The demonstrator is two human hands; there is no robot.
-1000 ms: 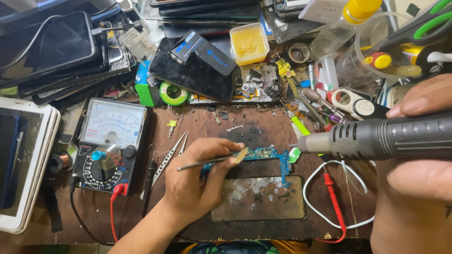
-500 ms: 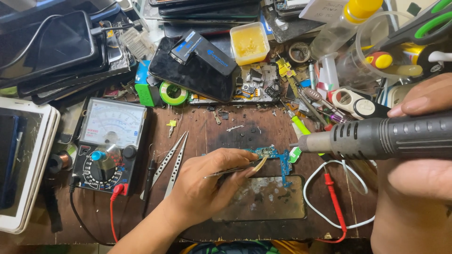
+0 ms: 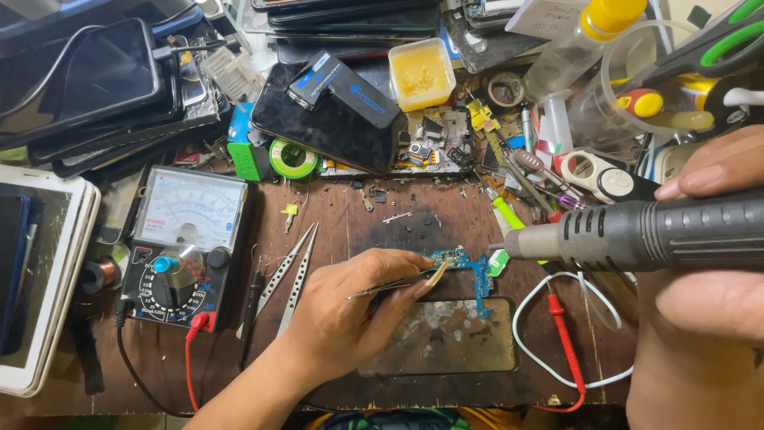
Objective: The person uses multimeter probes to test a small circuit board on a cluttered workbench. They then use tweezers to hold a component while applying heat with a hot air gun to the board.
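At far left I see a grey dial multimeter (image 3: 185, 247) on the wooden bench (image 3: 382, 215). My left hand (image 3: 342, 318) pinches slim metal tweezers (image 3: 390, 285), tips at the small blue circuit board (image 3: 465, 267). My right hand (image 3: 708, 263) is closed around a black hot-air gun (image 3: 637, 235), nozzle just right of the board.

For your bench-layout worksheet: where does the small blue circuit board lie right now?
In the head view the small blue circuit board lies mid-bench, between the left hand with its tweezers and the hot-air tool nozzle.
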